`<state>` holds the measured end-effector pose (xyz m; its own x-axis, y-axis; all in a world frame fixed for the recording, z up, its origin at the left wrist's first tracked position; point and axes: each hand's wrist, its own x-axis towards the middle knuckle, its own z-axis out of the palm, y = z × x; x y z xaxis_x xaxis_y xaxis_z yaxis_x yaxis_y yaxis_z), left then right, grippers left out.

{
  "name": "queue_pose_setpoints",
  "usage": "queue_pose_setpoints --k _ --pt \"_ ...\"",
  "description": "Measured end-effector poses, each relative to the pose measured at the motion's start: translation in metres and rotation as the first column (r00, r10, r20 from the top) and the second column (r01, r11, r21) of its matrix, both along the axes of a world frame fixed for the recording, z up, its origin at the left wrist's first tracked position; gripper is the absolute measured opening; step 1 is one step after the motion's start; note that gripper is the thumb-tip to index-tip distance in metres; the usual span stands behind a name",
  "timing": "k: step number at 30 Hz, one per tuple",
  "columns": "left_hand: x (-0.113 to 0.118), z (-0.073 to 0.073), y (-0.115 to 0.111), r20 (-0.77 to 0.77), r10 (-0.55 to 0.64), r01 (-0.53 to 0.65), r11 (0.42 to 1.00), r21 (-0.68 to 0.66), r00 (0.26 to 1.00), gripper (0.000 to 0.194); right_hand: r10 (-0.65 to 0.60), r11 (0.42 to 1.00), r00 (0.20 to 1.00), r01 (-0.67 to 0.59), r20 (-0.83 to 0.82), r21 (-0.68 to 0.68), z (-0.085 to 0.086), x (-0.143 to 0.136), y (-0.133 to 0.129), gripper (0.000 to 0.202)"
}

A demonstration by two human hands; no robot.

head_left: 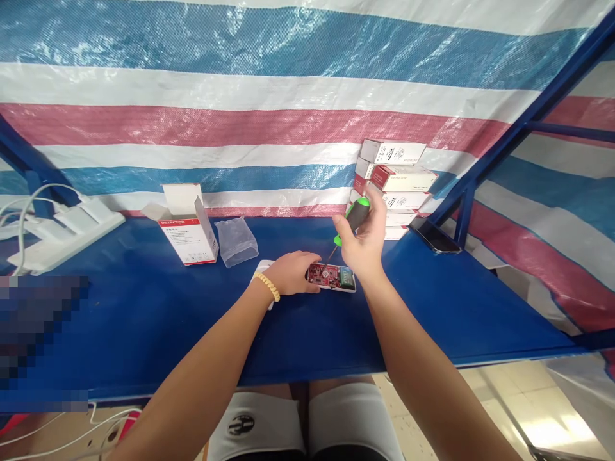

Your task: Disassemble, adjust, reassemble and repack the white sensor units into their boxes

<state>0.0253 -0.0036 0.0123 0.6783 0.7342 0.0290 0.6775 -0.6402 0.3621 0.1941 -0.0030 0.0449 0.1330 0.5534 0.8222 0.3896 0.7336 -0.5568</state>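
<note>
Both arms reach forward toward 12 o'clock. The left hand [293, 272] lies low and flat, palm down, fingers pointing to 3 o'clock. The right hand [365, 240] is raised higher, fingers curled tight in a fist, wrist bent.

I see a small makeshift assembly workshop: a blue metal bench [144, 320] walled by striped plastic tarpaulin [240, 96], with stacked product boxes [394, 176] and a power strip [67, 234].
</note>
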Motion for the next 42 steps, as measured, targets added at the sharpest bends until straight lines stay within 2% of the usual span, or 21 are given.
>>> queue_pose_setpoints --k 3,7,9,14,16,22,27,30,32,36,38,40,42 --pt "0.000 0.001 0.000 0.002 0.000 0.000 1.000 -0.014 1.000 0.061 -0.009 1.000 1.000 0.009 -0.002 0.005 0.000 0.006 0.003 0.046" --pt "-0.001 0.001 0.000 0.003 -0.011 0.011 0.999 -0.031 1.000 0.059 0.186 0.980 0.983 -0.186 -0.014 -0.066 0.002 0.015 0.005 0.043" --pt "-0.001 0.002 0.000 0.003 -0.013 0.013 0.999 -0.033 1.000 0.058 0.232 0.965 0.972 -0.234 -0.032 -0.119 0.002 0.015 0.006 0.044" --pt "-0.001 0.002 0.000 -0.002 -0.018 0.018 1.000 -0.021 1.000 0.056 0.109 0.990 0.988 -0.117 -0.108 -0.073 -0.001 0.006 0.005 0.058" --pt "-0.001 0.002 0.000 -0.005 -0.021 0.021 1.000 -0.021 1.000 0.057 0.091 0.993 0.989 -0.099 -0.116 -0.065 -0.002 0.003 0.003 0.054" --pt "-0.001 0.000 0.002 0.001 -0.028 0.028 0.999 -0.021 1.000 0.058 0.143 0.986 0.987 -0.148 -0.070 -0.075 0.000 0.006 -0.001 0.043" --pt "-0.001 0.000 0.001 -0.006 -0.027 0.027 1.000 -0.013 1.000 0.057 0.087 0.994 0.990 -0.094 -0.106 -0.062 -0.001 0.002 0.001 0.048" --pt "-0.001 0.002 0.000 -0.007 -0.030 0.030 1.000 -0.008 1.000 0.058 -0.001 1.000 0.998 0.001 -0.061 -0.006 -0.003 0.002 0.002 0.049" --pt "-0.001 0.002 0.000 -0.010 -0.031 0.031 0.999 -0.009 0.999 0.057 -0.014 1.000 1.000 0.015 -0.012 0.002 -0.003 0.005 0.003 0.044" --pt "-0.001 0.003 0.000 -0.014 -0.033 0.033 0.999 -0.007 0.999 0.057 0.182 0.981 0.983 -0.181 0.003 -0.074 -0.001 0.009 0.002 0.041" --pt "-0.001 0.003 0.000 -0.015 -0.032 0.032 0.999 -0.003 0.999 0.056 0.227 0.967 0.974 -0.228 -0.026 -0.112 0.001 0.007 0.000 0.043" --pt "-0.001 0.003 0.000 -0.013 -0.034 0.034 0.999 -0.003 0.999 0.055 0.130 0.987 0.991 -0.134 -0.042 -0.092 0.001 0.004 -0.002 0.048" --pt "-0.001 0.002 0.000 -0.009 -0.037 0.037 0.999 -0.005 0.999 0.055 -0.057 0.998 0.997 0.056 -0.045 -0.010 0.001 0.001 -0.003 0.053"
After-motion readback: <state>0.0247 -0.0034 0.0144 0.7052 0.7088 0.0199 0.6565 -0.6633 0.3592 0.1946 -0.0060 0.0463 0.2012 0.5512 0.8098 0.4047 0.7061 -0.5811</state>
